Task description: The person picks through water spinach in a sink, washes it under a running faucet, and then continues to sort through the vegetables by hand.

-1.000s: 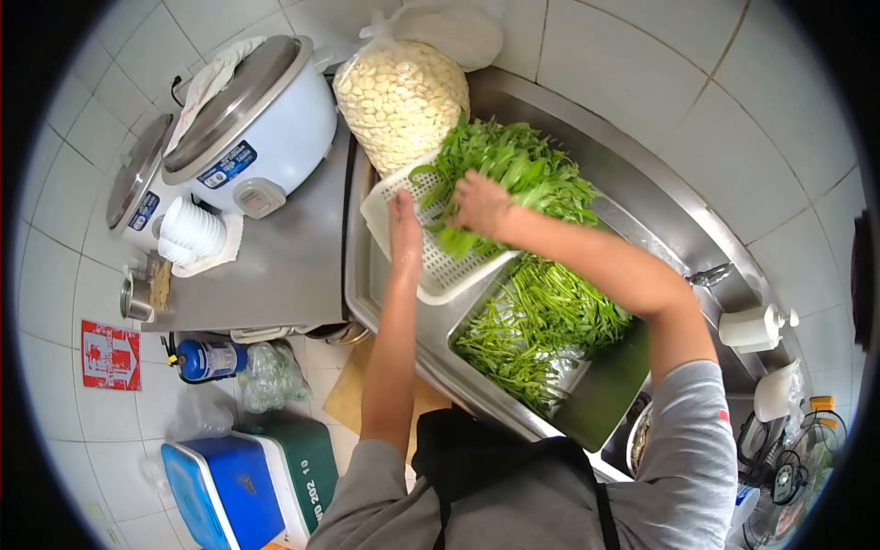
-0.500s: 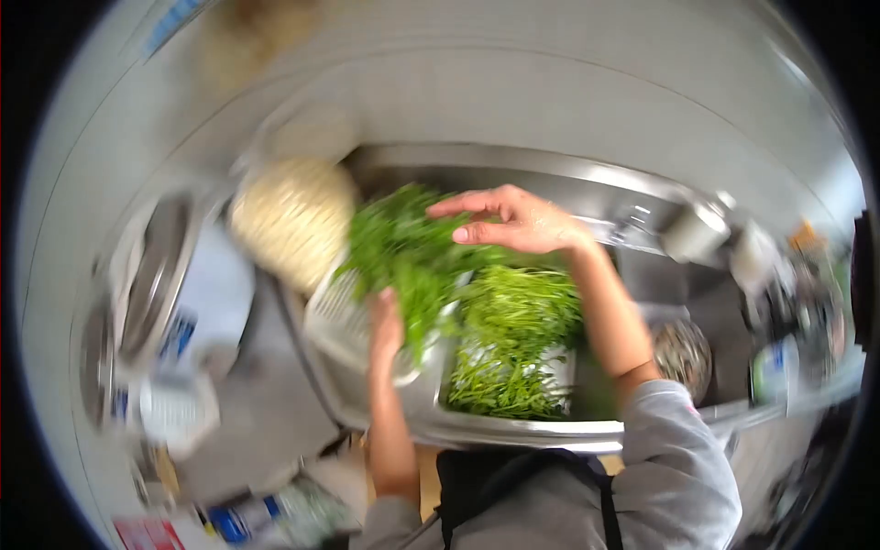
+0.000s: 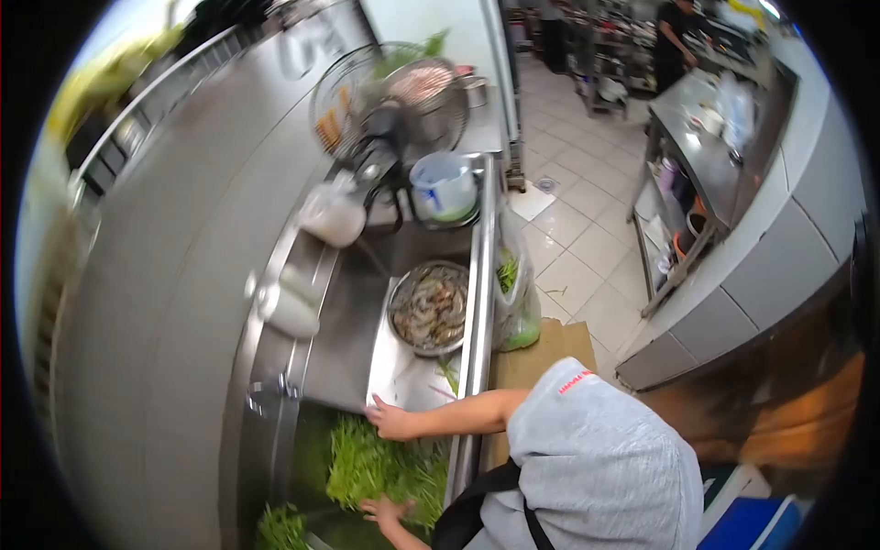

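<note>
Feathery leafy greens (image 3: 380, 463) lie in water in the nearer sink basin. My left hand (image 3: 385, 511) is on their lower part with its fingers spread. At the upper edge of the greens, beside the basin divider, my right hand (image 3: 392, 422) has its fingers partly stretched out; nothing shows in it. A smaller clump of greens (image 3: 280, 529) is near the bottom of the view. In the neighbouring basin, a round metal bowl (image 3: 394, 335) holds what look like raw shrimp (image 3: 431, 307).
A faucet (image 3: 272, 392) and white containers (image 3: 289, 310) line the sink's back ledge. Past the basin stand a translucent tub (image 3: 443, 186) and a wire fan (image 3: 321, 124). A plastic bag with greens (image 3: 518, 302) hangs at the front rim. A person (image 3: 674, 41) stands farther back.
The view has swung to the right, bringing the shrimp bowl, floor and back of the kitchen into sight. My left hand has left the basket's greens for those in the basin; my right hand is lower.
</note>
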### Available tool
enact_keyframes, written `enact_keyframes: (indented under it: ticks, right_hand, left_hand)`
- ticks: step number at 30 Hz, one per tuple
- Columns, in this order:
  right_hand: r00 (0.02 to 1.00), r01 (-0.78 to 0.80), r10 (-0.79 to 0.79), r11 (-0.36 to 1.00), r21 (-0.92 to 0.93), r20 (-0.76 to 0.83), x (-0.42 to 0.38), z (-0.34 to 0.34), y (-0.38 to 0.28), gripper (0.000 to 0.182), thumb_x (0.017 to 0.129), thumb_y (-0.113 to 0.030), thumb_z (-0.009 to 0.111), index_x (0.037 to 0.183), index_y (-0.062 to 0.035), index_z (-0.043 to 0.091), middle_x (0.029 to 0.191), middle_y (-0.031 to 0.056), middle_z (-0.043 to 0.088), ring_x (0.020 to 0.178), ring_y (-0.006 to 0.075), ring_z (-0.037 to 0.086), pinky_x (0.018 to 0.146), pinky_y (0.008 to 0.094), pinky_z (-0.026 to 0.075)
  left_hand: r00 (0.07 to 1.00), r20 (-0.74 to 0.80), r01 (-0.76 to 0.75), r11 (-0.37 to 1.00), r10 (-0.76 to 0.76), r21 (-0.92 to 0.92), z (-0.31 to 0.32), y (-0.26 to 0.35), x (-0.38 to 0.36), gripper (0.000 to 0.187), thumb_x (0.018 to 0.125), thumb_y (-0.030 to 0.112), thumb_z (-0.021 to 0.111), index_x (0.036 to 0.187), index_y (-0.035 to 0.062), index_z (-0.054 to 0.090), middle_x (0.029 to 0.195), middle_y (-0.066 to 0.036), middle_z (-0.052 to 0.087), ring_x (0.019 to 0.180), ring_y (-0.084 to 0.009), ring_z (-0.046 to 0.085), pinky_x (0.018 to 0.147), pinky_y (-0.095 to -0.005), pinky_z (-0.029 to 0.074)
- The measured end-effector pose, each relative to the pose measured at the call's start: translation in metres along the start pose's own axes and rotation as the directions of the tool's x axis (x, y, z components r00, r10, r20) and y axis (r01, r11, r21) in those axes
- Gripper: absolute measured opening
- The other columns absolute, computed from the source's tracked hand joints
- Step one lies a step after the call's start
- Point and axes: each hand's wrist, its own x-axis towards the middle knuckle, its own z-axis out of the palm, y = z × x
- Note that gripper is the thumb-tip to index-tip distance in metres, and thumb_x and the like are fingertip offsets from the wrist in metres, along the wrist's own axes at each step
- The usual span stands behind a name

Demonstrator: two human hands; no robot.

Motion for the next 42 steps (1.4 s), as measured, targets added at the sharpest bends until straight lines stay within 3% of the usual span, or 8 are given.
enact_keyframes:
  ticks: [3,5,14,19,26,30,31,42]
  right_hand:
    - [0.981,-0.186,0.177,0.694,0.695,0.085,-0.059,-0.024,0.069,0.035,0.074,-0.039,0.062,0.097,-0.0135,0.065,0.109,0.0127,0.058,0.117,0.0307,0.042,0.093,0.0518,0.031]
    - [0.981,-0.154,0.174,0.968,0.198,-0.090,-0.090,-0.015,0.122,0.029,0.075,-0.036,0.062,0.090,-0.0116,0.066,0.099,0.0111,0.061,0.104,0.0307,0.052,0.085,0.0497,0.037]
    - [0.716,0.200,0.356,0.720,0.665,-0.601,-0.280,-0.038,0.265,0.021,0.081,-0.023,0.059,0.079,-0.0020,0.062,0.099,0.0122,0.058,0.092,0.0275,0.053,0.080,0.0366,0.042]
    - [0.705,-0.344,0.689,0.538,0.769,-0.167,-0.409,0.020,0.342,0.034,0.082,-0.037,0.057,0.091,-0.0046,0.063,0.086,0.0169,0.060,0.086,0.0336,0.056,0.077,0.0403,0.044]
    - [0.159,-0.781,0.891,-0.150,0.607,0.425,-0.591,0.156,0.318,0.041,0.076,-0.042,0.060,0.103,-0.0113,0.062,0.094,0.0169,0.063,0.088,0.0327,0.060,0.077,0.0375,0.047]
    - [0.219,-0.759,0.865,-0.140,0.637,0.451,-0.685,0.271,0.236,0.042,0.078,-0.046,0.053,0.090,-0.0076,0.064,0.085,0.0172,0.063,0.078,0.0339,0.060,0.070,0.0409,0.047]
    - [-0.282,-0.470,0.866,-0.500,0.728,0.413,-0.662,0.199,0.227,0.037,0.079,-0.042,0.051,0.083,-0.0074,0.065,0.085,0.0149,0.065,0.081,0.0322,0.061,0.071,0.0384,0.047]
    - [-0.111,-0.548,0.655,-0.668,0.504,0.747,-0.709,0.203,0.254,0.035,0.079,-0.039,0.048,0.080,-0.0082,0.066,0.081,0.0121,0.066,0.079,0.0288,0.063,0.070,0.0369,0.048]
  left_hand:
    - [0.930,-0.349,-0.309,0.762,0.117,-0.569,0.031,0.037,0.000,0.060,0.080,0.033,0.062,0.129,0.0051,0.042,0.121,-0.017,0.051,0.116,-0.0317,0.045,0.100,-0.0410,0.031]
    - [0.858,-0.290,-0.466,0.879,0.423,-0.096,0.025,0.042,-0.003,0.062,0.083,0.039,0.057,0.131,0.0034,0.038,0.125,-0.024,0.046,0.117,-0.0296,0.044,0.099,-0.0347,0.032]
    - [0.541,-0.256,-0.768,0.595,0.801,0.239,-0.043,0.342,-0.069,0.057,0.079,0.032,0.063,0.124,0.0028,0.044,0.104,-0.024,0.058,0.095,-0.0333,0.057,0.081,-0.0433,0.043]
    - [0.444,-0.003,-0.852,0.421,0.896,-0.312,-0.025,0.505,-0.090,0.033,0.082,0.013,0.060,0.111,-0.0011,0.056,0.093,-0.012,0.064,0.084,-0.0167,0.061,0.073,-0.0262,0.048]
    - [0.372,0.591,-0.912,0.401,0.715,0.089,0.071,0.668,-0.078,0.049,0.078,0.040,0.062,0.110,0.0031,0.058,0.093,-0.018,0.063,0.094,-0.0320,0.059,0.081,-0.0382,0.045]
    - [0.328,0.673,-0.928,0.359,0.662,0.100,0.139,0.751,-0.040,0.054,0.077,0.044,0.061,0.111,0.0025,0.057,0.100,-0.018,0.062,0.098,-0.0316,0.057,0.083,-0.0374,0.044]
    - [0.314,0.677,-0.938,0.329,0.665,0.112,0.149,0.775,-0.035,0.055,0.077,0.045,0.061,0.111,0.0015,0.057,0.101,-0.017,0.062,0.097,-0.0302,0.058,0.083,-0.0360,0.044]
    - [0.545,0.594,-0.811,0.551,0.591,0.196,0.118,0.857,-0.023,0.046,0.078,0.044,0.061,0.106,0.0066,0.062,0.100,-0.016,0.063,0.099,-0.0299,0.057,0.085,-0.0367,0.044]
